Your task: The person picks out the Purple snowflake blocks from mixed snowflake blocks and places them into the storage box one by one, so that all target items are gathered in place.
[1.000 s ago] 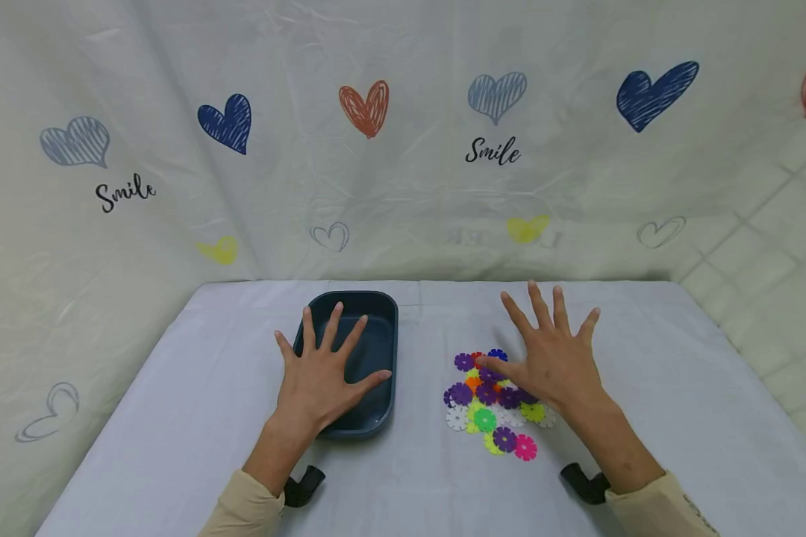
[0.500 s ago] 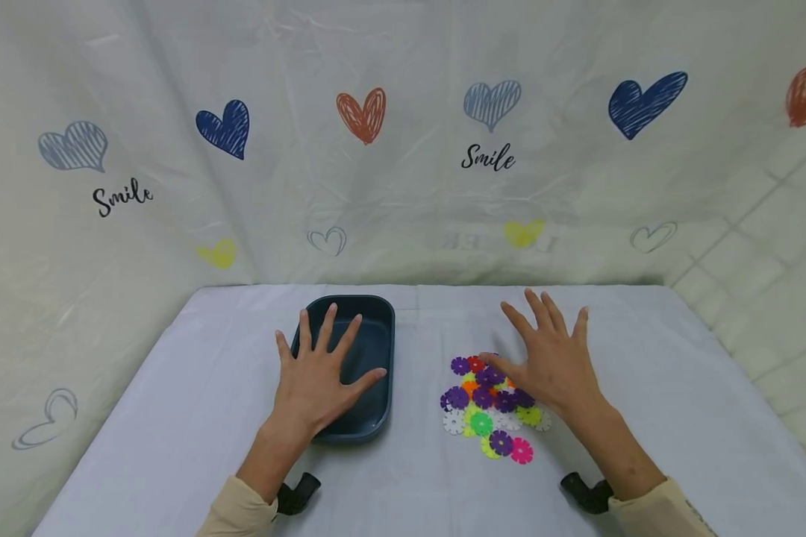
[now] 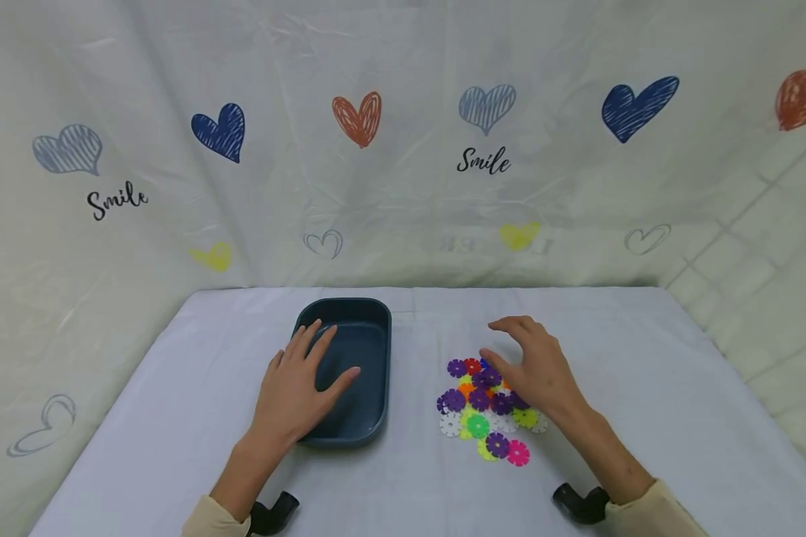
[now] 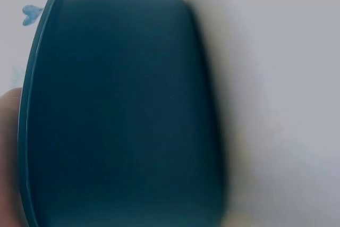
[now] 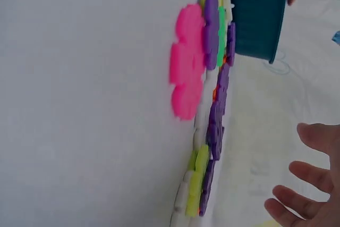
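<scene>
A dark blue rectangular tray [image 3: 359,373] stands left of centre on the table. Over its left side is my left hand [image 3: 292,395], fingers loosely extended and thumb out across the tray, holding nothing. To the right lies a loose pile of flower-shaped plastic discs [image 3: 478,426] in purple, white, yellow, green, orange, red and pink. My right hand [image 3: 540,369] hovers above the pile's far right edge, thumb and fingers apart with nothing between them. The right wrist view shows the pink disc [image 5: 187,62] at the near end, with my right fingers [image 5: 311,174] off to the side, apart from the discs.
A white cloth covers the table [image 3: 416,492]. Behind it hangs a pale curtain [image 3: 403,186] printed with hearts and "Smile". Below each wrist a black curved piece sticks out, one on the left [image 3: 275,513] and one on the right [image 3: 580,504].
Both hands' spread fingers have relaxed and drawn closer together. My left hand has shifted a little left and down; the right fingers have bent toward the thumb. Discs and tray stay put.
</scene>
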The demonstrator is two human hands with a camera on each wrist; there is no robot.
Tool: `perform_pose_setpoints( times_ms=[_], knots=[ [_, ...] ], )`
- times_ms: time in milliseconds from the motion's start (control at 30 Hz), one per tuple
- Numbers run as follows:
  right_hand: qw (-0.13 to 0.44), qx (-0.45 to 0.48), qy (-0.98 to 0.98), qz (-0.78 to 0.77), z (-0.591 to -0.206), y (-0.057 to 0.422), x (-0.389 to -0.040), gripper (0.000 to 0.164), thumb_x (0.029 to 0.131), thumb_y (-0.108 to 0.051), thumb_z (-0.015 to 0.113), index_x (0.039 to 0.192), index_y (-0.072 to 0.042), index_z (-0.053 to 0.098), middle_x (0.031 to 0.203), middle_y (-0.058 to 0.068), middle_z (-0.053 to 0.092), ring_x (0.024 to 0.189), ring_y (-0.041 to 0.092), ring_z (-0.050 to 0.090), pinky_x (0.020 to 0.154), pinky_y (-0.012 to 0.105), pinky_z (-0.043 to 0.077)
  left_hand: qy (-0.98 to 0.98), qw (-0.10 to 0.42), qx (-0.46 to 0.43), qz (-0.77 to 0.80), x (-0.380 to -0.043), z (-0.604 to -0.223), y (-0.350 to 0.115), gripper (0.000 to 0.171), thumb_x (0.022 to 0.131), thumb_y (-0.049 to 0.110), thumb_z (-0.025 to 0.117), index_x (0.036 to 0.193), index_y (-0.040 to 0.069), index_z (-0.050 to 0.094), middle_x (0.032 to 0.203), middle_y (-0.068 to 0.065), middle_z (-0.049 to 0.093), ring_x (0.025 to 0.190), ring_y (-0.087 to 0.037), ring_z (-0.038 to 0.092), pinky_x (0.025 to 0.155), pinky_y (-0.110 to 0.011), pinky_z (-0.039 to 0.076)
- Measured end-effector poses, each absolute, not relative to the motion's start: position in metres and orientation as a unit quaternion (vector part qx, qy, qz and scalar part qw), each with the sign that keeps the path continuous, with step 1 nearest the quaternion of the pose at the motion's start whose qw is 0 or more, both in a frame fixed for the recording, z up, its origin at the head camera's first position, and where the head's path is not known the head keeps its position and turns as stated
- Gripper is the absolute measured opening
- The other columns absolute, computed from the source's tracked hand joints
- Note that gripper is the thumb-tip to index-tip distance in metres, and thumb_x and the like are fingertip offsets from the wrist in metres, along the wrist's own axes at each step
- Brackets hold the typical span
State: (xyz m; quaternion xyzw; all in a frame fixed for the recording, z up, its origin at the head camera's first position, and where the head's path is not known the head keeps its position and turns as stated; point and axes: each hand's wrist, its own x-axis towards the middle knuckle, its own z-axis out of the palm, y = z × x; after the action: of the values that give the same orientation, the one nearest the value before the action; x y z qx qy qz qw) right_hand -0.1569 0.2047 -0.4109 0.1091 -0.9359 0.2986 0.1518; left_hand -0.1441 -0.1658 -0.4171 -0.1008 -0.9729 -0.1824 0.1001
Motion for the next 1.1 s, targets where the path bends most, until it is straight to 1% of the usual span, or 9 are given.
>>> perform_pose_setpoints(
  times_ms=[167,433,667,800,967,1100],
  knots=[
    [0.106,0.096,-0.926,0.349,-0.412,0.201,-0.156,0.043,0.094,-0.024,0.078,0.133,-0.009,0.068,0.135,0.017,0.065,0.129,0.039,0.059,0.107,0.065,0.047,-0.969,0.099,-0.092,-0.208,-0.14,-0.421,-0.174,0.087,0.093,0.074,0.058,0.162,0.025,0.04,0.172,-0.009,0.03,0.159,-0.035,0.029,0.121,-0.066,0.032],
    [0.067,0.094,-0.918,0.378,-0.417,0.194,-0.159,0.045,0.095,-0.024,0.077,0.135,-0.007,0.066,0.136,0.015,0.065,0.126,0.036,0.06,0.108,0.062,0.048,-0.963,0.091,-0.077,-0.242,-0.133,-0.424,-0.184,0.084,0.094,0.071,0.06,0.161,0.024,0.042,0.173,-0.011,0.027,0.156,-0.038,0.032,0.115,-0.071,0.036],
    [0.063,0.107,-0.917,0.38,-0.42,0.19,-0.163,0.043,0.095,-0.022,0.077,0.133,-0.007,0.066,0.133,0.016,0.067,0.122,0.037,0.063,0.104,0.058,0.052,-0.956,0.055,-0.054,-0.284,-0.124,-0.423,-0.192,0.085,0.093,0.07,0.062,0.161,0.024,0.04,0.174,-0.01,0.022,0.156,-0.041,0.032,0.112,-0.071,0.041],
    [0.046,0.115,-0.911,0.395,-0.421,0.189,-0.165,0.043,0.096,-0.023,0.076,0.133,-0.006,0.065,0.133,0.016,0.068,0.121,0.037,0.063,0.102,0.058,0.052,-0.953,0.037,-0.036,-0.298,-0.12,-0.425,-0.197,0.086,0.093,0.069,0.064,0.162,0.026,0.037,0.175,-0.009,0.017,0.155,-0.042,0.035,0.109,-0.071,0.043],
    [0.022,0.115,-0.907,0.404,-0.424,0.189,-0.169,0.043,0.096,-0.023,0.076,0.134,-0.007,0.065,0.133,0.016,0.068,0.121,0.036,0.063,0.103,0.056,0.054,-0.953,0.022,-0.03,-0.302,-0.117,-0.428,-0.204,0.088,0.093,0.066,0.067,0.163,0.025,0.033,0.176,-0.011,0.013,0.154,-0.044,0.036,0.109,-0.072,0.043],
    [0.0,0.119,-0.907,0.404,-0.428,0.189,-0.173,0.04,0.095,-0.023,0.078,0.131,-0.009,0.068,0.129,0.015,0.07,0.119,0.034,0.064,0.098,0.052,0.057,-0.95,0.003,-0.023,-0.311,-0.114,-0.43,-0.207,0.092,0.092,0.068,0.066,0.164,0.025,0.03,0.176,-0.012,0.012,0.153,-0.044,0.038,0.109,-0.072,0.042]
  ],
)
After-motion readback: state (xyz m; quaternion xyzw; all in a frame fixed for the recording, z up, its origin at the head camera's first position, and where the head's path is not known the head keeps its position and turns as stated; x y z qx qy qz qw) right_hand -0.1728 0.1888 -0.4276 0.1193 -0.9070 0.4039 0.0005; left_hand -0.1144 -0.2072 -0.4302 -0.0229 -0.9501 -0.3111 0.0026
